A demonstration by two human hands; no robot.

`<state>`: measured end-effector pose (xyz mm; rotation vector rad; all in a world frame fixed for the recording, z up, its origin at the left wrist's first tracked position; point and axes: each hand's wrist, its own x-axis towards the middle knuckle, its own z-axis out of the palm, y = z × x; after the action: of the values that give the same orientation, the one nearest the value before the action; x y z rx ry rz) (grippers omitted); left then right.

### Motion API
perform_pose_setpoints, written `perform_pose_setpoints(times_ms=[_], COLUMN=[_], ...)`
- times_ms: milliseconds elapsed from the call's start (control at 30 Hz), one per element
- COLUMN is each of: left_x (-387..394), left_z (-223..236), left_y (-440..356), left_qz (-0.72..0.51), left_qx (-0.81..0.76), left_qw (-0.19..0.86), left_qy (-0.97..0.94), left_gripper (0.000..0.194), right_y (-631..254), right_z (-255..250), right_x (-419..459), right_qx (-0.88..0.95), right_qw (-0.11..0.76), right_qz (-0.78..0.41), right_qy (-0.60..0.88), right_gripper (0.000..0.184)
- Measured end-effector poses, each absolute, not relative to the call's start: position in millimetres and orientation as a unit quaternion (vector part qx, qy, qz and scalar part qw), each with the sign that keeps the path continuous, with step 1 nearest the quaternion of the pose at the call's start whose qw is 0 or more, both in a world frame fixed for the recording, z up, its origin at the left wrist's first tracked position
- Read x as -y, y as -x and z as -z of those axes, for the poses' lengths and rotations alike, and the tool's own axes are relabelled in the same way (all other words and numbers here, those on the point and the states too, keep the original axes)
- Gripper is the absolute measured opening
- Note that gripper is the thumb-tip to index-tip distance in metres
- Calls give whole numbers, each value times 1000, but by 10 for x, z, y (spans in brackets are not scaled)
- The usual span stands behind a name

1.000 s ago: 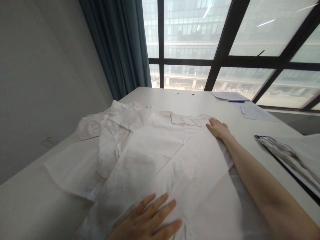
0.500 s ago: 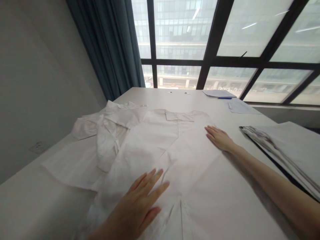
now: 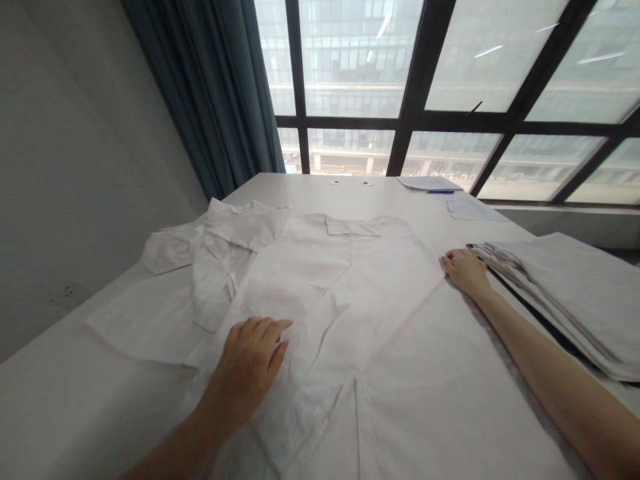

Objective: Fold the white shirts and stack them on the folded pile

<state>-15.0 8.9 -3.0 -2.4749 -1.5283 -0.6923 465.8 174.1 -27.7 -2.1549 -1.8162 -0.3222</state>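
Observation:
A white shirt point(image 3: 350, 313) lies spread flat on a white table point(image 3: 60, 407), its collar toward the window. My left hand point(image 3: 250, 363) rests palm down on the shirt's left front panel, fingers together and slightly curled, holding nothing. My right hand point(image 3: 464, 270) lies at the shirt's right edge with its fingers pressed on the cloth; whether it pinches the fabric cannot be made out. A second white garment point(image 3: 200, 267) lies crumpled to the left, partly under the shirt.
A stack of folded grey cloth point(image 3: 560, 293) sits at the right of the table, close to my right forearm. Papers point(image 3: 470, 208) and a blue pen point(image 3: 440, 192) lie at the far edge by the window. A dark curtain point(image 3: 210, 93) hangs at the left.
My right hand has slid outward from the shirt's middle to its right edge. My left hand has moved left and its fingers have drawn together. The view has shifted slightly right.

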Motion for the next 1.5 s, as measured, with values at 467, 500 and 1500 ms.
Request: perform_pose_setpoints(times_ms=[467, 500, 1500], left_x=[-81, -58, 99], left_z=[-36, -39, -25], left_y=[152, 130, -22], left_qz=[229, 236, 226], left_qx=[475, 463, 313], left_qw=[74, 82, 3], left_qy=[847, 851, 923], left_gripper=[32, 33, 34], right_y=[-4654, -4661, -2700], right_z=[188, 144, -13], right_x=[-1686, -1665, -633], right_qx=[623, 626, 935], right_qw=[179, 184, 240], right_qz=[111, 119, -126], right_qy=[754, 749, 230], right_gripper=[27, 25, 26])
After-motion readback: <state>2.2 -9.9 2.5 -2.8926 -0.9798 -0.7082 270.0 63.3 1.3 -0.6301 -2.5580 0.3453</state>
